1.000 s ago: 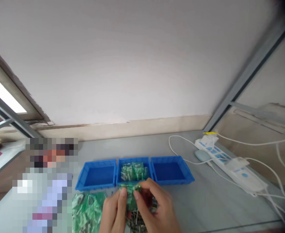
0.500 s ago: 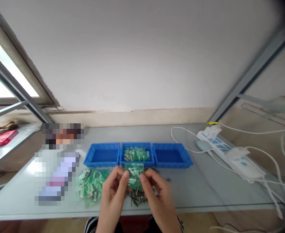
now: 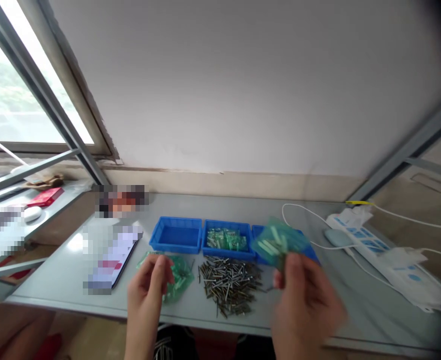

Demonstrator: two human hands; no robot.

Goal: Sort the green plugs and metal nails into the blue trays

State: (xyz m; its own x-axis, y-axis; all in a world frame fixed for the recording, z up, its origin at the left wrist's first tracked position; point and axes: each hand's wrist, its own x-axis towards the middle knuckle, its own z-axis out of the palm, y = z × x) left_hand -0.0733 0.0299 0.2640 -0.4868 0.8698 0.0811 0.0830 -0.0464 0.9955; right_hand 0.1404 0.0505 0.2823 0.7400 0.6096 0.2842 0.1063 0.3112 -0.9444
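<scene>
My right hand (image 3: 305, 300) is blurred by motion and pinches a small green plastic bag (image 3: 278, 242) of pale parts, held up in front of the right blue tray (image 3: 312, 252). My left hand (image 3: 148, 285) hovers with curled fingers over a pile of green bags (image 3: 178, 277) on the grey table (image 3: 55, 280); nothing shows in it. Between my hands lies a heap of loose metal pins (image 3: 230, 282). The middle blue tray (image 3: 226, 240) holds several green bags. The left blue tray (image 3: 177, 235) looks bare inside.
A white power strip (image 3: 378, 247) with trailing cables and a pale blue mouse (image 3: 338, 237) lie at the right. A phone-like object (image 3: 111, 255), pixelated, lies left of the trays. A side shelf (image 3: 25, 200) at far left carries small items. The table's front edge runs just beneath my hands.
My hands have parted: the right one carried the green bag up and to the right, the left one moved left over the bag pile. The view has tilted down and shifted left.
</scene>
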